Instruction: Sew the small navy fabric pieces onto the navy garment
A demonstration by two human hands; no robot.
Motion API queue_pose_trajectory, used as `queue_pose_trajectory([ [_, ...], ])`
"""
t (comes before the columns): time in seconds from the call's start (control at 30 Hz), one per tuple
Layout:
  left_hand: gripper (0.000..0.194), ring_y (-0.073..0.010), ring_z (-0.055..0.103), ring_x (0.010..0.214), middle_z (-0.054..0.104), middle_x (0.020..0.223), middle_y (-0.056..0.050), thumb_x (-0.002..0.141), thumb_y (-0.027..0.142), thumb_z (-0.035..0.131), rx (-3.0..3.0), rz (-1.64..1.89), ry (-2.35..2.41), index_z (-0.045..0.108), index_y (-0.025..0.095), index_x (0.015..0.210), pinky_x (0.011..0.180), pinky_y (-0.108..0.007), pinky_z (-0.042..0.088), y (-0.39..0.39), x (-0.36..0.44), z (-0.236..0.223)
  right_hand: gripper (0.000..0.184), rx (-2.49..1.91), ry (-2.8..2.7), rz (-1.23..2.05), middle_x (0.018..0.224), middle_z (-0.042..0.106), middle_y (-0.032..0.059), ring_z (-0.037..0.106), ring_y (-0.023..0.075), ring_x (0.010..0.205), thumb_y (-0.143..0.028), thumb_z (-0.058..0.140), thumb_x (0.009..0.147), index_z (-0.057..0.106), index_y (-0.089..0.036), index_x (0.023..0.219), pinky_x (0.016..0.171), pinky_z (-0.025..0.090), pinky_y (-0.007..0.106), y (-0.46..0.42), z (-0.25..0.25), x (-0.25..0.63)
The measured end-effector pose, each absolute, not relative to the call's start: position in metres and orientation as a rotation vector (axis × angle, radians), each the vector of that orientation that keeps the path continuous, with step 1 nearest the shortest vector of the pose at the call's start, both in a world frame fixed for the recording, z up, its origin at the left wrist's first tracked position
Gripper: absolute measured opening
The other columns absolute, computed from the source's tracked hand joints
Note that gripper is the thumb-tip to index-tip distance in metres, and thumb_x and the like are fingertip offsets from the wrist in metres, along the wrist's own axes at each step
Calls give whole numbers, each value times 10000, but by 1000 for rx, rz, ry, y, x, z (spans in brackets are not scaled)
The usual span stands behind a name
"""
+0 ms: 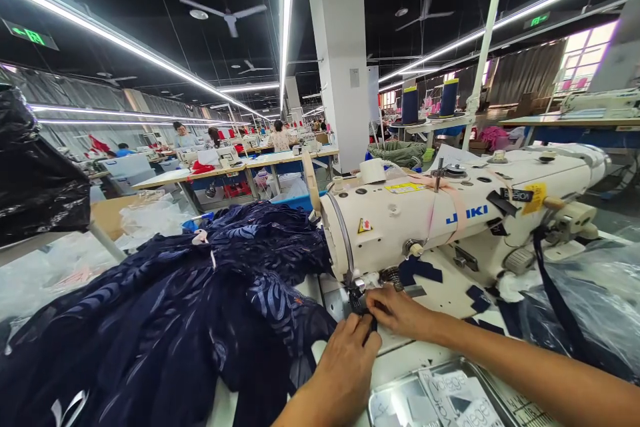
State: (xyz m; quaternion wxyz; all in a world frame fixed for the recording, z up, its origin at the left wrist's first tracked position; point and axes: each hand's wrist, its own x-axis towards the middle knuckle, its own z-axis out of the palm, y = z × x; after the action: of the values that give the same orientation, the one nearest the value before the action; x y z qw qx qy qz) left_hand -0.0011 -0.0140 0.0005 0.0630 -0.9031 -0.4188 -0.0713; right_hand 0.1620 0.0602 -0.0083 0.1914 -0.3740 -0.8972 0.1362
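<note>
While long ceiling light strips (125, 47) glow overhead, both hands (373, 323) pinch small dark navy fabric piece (361, 303) under white sewing machine (450, 213) needle; navy patterned garment heap (175, 320) covers pale surface (400, 360) leftward.

Your tabletop (400, 363) carries the white sewing machine (465, 213), a heap of navy fabric (175, 320) at left, and printed labels (460, 397) near you.

The sewing machine (465, 213) is cream with blue lettering and a yellow tag. Left of it, the fabric (165, 320) is dark navy with a lighter blue leaf pattern. Behind it, the thread cones (429, 101) are navy blue.
</note>
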Motion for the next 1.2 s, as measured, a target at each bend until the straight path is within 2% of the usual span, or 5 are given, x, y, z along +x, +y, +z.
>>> queue_pose_trajectory([
  [0.2,324,-213,506,1034,575,1095,-116,620,-2,424,-2705,-344,-1226,540,141,886,916,-325,401,-15,-2,-6,256,-588,-2642,60,899,592,93,518,177,789,-102,334,872,586,-144,885,700,427,297,60,-15,172],
  [0.3,309,-217,535,1000,600,1060,-103,637,12,419,-2635,-436,-1229,550,154,878,911,-357,410,-15,-2,-10,295,-487,-2694,-58,932,603,119,527,194,846,-74,313,877,594,-110,959,758,429,328,59,-13,174],
  [0.6,330,-223,530,1031,590,1108,-118,669,34,428,-2606,-413,-1301,560,121,958,924,-376,410,-9,-2,-8,325,-591,-2800,-109,1104,586,130,562,208,957,-40,368,837,580,-110,1074,809,450,326,64,-4,173],
  [0.8,296,-229,555,991,601,1086,-127,684,25,425,-2597,-419,-1306,575,116,922,900,-377,429,-6,1,-3,359,-633,-2786,-148,1125,584,141,576,232,947,-14,386,800,578,-106,1089,830,440,377,68,-7,174],
  [1.2,296,-225,580,955,614,1066,-122,701,9,403,-2536,-412,-1303,568,132,913,861,-389,442,4,2,-12,460,-696,-2762,-112,1140,580,116,539,195,1016,17,318,776,535,-159,1141,863,393,345,70,-11,173],
])
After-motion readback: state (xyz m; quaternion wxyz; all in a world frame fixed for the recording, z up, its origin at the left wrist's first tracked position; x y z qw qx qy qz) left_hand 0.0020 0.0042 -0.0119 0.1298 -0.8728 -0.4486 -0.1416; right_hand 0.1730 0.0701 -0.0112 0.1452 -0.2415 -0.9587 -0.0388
